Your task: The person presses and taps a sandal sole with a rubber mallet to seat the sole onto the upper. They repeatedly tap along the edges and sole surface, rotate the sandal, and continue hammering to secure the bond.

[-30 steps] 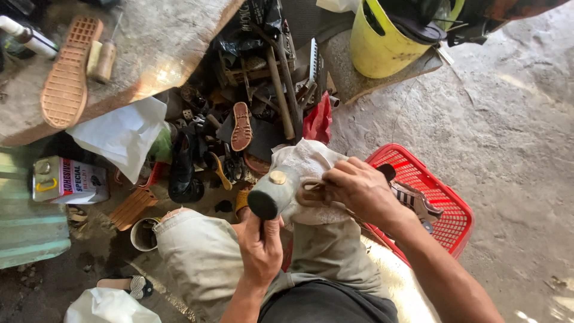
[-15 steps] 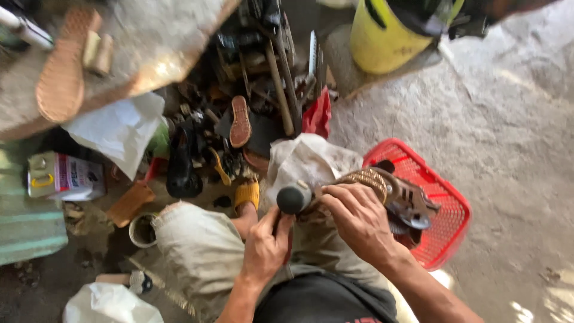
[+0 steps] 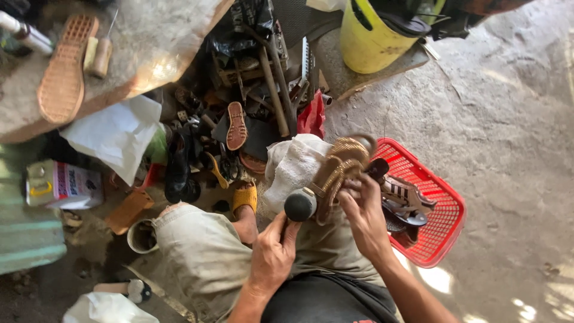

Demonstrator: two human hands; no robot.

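My right hand holds a gold strappy sandal by its sole, lifted above my lap. My left hand grips a dark tool with a round black head that sits against the sandal's underside. A white cloth lies over my knee just behind the sandal. I sit with my khaki-trousered legs bent, one foot in a yellow slipper.
A red plastic basket holding dark sandals stands right of my legs. A heap of shoes, soles and tools lies ahead. A tan sole rests on a worn bench at left. A yellow bucket stands beyond.
My right hand has lifted the gold sandal up from the white cloth and turned it, straps outward. My left hand has brought the black-headed tool against it.
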